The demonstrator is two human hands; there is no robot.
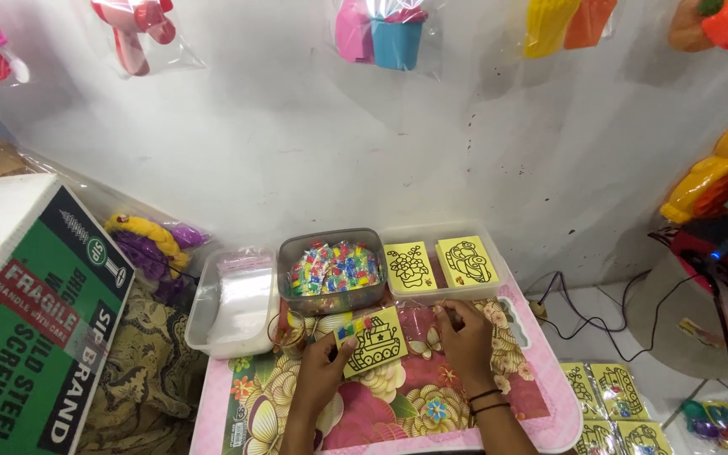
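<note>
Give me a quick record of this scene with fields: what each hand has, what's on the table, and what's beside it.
Left hand: holds yellow card with ship drawing
Right hand: pinches clear bag next to the card
Table: pink, floral top
Grey tub: small colourful packets
Clear tray: two yellow cards
White tub: clear bags
Left side: green and white box
Floor, right: more yellow cards

A white plastered wall (297, 143), scuffed and evenly lit, fills the upper view, with bagged plastic toys (385, 34) hanging along its top. Below it stands a small pink table (541, 396) with a floral top. A white tiled floor (617, 329) lies to the right, crossed by black cables (583, 316); a green cardboard box (35, 329) stands at left.
</note>
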